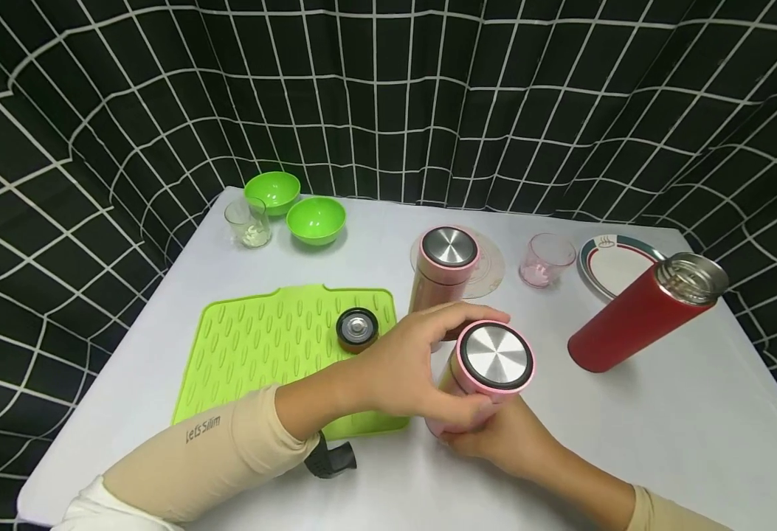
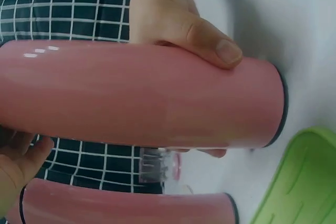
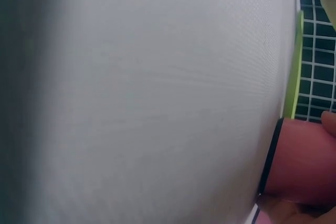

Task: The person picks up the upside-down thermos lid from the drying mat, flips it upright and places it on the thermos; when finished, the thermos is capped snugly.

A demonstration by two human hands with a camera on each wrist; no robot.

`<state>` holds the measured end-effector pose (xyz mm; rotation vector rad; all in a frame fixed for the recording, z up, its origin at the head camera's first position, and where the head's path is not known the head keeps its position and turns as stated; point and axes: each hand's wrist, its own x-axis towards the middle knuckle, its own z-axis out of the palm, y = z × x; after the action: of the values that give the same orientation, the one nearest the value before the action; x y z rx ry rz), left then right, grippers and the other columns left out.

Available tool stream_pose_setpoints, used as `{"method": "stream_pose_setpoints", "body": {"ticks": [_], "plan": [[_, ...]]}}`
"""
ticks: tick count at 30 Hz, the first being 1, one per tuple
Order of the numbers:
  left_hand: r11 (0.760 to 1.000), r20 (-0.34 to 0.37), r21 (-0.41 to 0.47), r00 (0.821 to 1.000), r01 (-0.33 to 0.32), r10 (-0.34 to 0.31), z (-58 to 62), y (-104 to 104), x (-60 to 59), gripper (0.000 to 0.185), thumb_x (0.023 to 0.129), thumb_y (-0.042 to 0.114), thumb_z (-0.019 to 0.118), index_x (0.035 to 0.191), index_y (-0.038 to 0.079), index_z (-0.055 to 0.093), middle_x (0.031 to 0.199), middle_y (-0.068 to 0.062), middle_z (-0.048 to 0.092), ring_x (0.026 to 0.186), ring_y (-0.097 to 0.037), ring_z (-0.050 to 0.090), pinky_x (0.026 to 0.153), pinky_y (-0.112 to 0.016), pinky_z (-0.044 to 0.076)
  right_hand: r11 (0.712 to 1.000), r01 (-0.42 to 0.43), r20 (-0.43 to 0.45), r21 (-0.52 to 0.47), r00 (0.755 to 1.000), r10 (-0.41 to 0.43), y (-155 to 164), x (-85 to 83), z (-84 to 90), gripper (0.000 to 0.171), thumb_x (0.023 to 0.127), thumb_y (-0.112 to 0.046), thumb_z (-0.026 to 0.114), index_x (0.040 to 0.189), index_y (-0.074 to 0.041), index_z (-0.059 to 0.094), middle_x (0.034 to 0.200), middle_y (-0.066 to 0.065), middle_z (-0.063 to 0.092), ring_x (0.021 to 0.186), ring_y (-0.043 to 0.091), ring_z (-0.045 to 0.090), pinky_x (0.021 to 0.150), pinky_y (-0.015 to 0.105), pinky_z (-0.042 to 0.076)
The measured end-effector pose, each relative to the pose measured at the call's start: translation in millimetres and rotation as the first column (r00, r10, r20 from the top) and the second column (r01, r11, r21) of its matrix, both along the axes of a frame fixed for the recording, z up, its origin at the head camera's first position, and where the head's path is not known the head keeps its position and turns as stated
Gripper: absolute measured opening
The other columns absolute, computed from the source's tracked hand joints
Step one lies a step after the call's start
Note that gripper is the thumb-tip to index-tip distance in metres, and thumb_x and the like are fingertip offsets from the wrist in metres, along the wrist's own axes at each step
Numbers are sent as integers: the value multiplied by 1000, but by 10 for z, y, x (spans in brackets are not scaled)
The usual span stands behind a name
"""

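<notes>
Two hands (image 1: 421,369) (image 1: 508,439) clasp the pink flask (image 1: 488,365), second pink flask (image 1: 446,262) just behind.

Both hands, left hand (image 1: 404,369) and right hand (image 1: 504,439), sit at front centre around the near pink flask (image 1: 488,369). Second pink flask (image 1: 446,269) stands just behind, close to the left fingers: tight gap there. Red flask (image 1: 640,313) leans to the right, with bare surface (image 1: 680,420) between it and the hands. Left side: green mat (image 1: 262,346) lies flat, dark lid (image 1: 357,329) on it. Back row: green bowls (image 1: 295,206), clear glass (image 1: 249,221), pink cup (image 1: 547,259), plate (image 1: 617,262).
</notes>
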<state>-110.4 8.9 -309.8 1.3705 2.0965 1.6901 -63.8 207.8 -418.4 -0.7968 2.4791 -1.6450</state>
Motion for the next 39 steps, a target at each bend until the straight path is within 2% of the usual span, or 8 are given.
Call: {"method": "stream_pose_setpoints", "body": {"ticks": [5,8,13,20,25,31,35,39], "plan": [[999,73,24,997,26,-28,-18,38,3,82,71,14,87,136,11,37,129,0,49,118,-6,52,104,-26,40,1000,-10,-2,-23,1000,10,21,-15,0,48,67,-1,87,99,-23,60,88,-6,63,74,14,59,65,28,51],[999,46,28,999,23,-24,-27,34,-4,71,74,13,84,131,8,43,126,1,50,114,-6,52,101,-26,42,1000,9,-7,9,1000,-9,20,-12,-18,50,64,-1,89,100,-23,60,90,-6,63,76,14,60,68,28,51],[999,-26,46,1000,-16,17,-33,36,-14,75,70,15,87,131,5,45,127,-1,49,117,-6,49,100,-25,43,999,20,-29,31,999,-19,2,-3,6,50,64,-1,88,100,-22,60,91,-7,62,77,14,59,69,28,50],[998,-13,54,1000,19,-18,-32,35,-31,84,70,14,86,139,6,38,126,-1,52,118,-5,49,101,-26,42,1000,3,3,-3,1000,-3,1,-6,10,48,68,-5,89,104,-21,61,93,-5,64,79,14,61,70,28,51],[1000,-20,14,1000,-4,4,-50,56,-10,76,71,16,86,132,7,42,125,1,51,113,-4,51,98,-24,43,1000,13,-8,10,1000,-13,16,4,-8,54,66,-4,89,108,-20,58,96,-5,63,81,14,60,72,28,51],[1000,-8,-5,1000,-26,26,-58,59,17,82,68,21,89,131,10,38,126,2,46,111,-4,50,97,-23,44,999,19,-19,26,1000,-19,41,16,-20,60,65,-4,89,112,-20,56,99,-6,62,83,14,60,72,28,51],[1000,-2,1,1000,-2,2,-27,51,-13,71,71,17,86,128,9,45,120,5,53,108,-4,54,95,-23,45,999,26,-32,35,999,-25,31,10,-2,54,64,-5,90,104,-23,59,93,-8,63,79,13,60,71,27,51],[1000,14,-30,1000,3,-3,3,38,-26,79,69,21,88,130,12,39,124,5,48,110,-5,52,98,-23,43,1000,9,2,8,1000,-9,16,2,16,51,66,-5,89,105,-21,60,94,-5,64,80,15,60,71,28,52]]}}
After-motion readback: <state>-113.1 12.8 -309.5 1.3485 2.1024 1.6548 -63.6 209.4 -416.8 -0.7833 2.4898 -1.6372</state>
